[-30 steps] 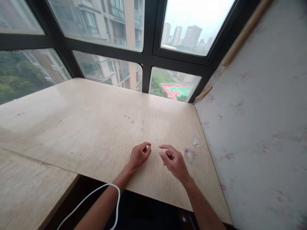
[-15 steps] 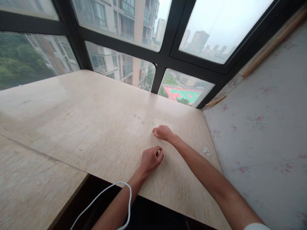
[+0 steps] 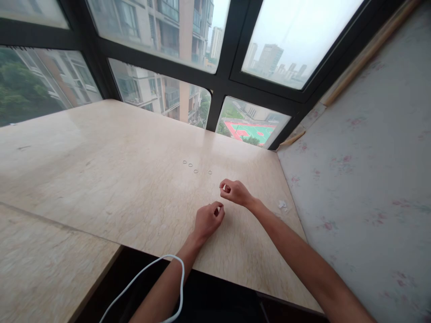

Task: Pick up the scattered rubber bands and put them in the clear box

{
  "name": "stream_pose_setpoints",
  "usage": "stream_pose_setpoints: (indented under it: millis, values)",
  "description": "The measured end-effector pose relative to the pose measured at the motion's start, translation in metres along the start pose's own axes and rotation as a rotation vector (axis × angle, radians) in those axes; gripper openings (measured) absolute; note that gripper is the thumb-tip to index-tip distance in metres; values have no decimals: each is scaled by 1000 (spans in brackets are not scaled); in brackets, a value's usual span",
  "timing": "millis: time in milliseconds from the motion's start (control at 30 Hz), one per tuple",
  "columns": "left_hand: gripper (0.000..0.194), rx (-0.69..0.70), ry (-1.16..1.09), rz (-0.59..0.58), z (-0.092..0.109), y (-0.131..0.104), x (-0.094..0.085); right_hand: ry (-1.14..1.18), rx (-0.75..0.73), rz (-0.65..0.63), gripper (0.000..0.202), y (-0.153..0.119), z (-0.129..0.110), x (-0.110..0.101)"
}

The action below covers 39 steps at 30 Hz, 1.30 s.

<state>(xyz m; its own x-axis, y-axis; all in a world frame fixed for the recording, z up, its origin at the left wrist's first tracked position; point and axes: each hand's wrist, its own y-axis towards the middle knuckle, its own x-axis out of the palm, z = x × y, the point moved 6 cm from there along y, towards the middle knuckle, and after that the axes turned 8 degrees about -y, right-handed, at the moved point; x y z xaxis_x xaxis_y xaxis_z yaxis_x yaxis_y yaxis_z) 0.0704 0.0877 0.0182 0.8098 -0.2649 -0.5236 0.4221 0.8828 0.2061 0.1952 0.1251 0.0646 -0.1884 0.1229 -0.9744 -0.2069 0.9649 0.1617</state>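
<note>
Several small thin rings lie on the pale marble-patterned surface, among them a leftmost ring (image 3: 185,162) and a rightmost ring (image 3: 210,172) set a little apart. My right hand (image 3: 235,192) is just to the right of and nearer than that rightmost ring, thumb and index finger pinched together on what looks like another small ring, barely visible. Closer to me, my left hand (image 3: 208,219) rests on the surface with thumb and index finger closed in a pinch. Whatever may be between its fingertips is too small to make out.
A small white crumpled scrap (image 3: 282,205) lies on the marble surface (image 3: 134,193) near the papered wall (image 3: 353,188). Dark-framed windows border the far edge. A white cable (image 3: 148,265) loops over my left forearm, above the dark gap at the near edge.
My right hand has drawn back from the surface toward my left hand, its pinch turning upward. The small ring that was at its fingertips no longer shows on the surface. My left hand stays pinched.
</note>
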Motion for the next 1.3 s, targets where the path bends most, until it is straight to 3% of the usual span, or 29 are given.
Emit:
stream_pose_setpoints:
  millis: [267, 500, 600, 733, 933, 1100, 1300]
  values:
    - [23, -36, -77, 6, -4, 3, -1, 226, 214, 235, 6, -100, 17, -39]
    - [26, -42, -87, 16, -6, 5, 0, 299, 747, 356, 26, -217, 75, -66]
    - [26, -42, -82, 19, -6, 6, 0, 259, 854, 338, 34, -248, 90, -66]
    - [26, -42, -81, 27, -5, 6, 0, 232, 883, 314, 39, -259, 101, -58]
    - [26, -48, -78, 44, -3, 6, -2, 218, 823, 246, 43, -252, 102, -48]
    - [26, -62, -87, 56, -1, 6, -2, 276, 859, 323, 41, -265, 96, -45]
    - [26, -69, -87, 48, -2, 6, -1, 339, 861, 380, 39, -288, 76, -22]
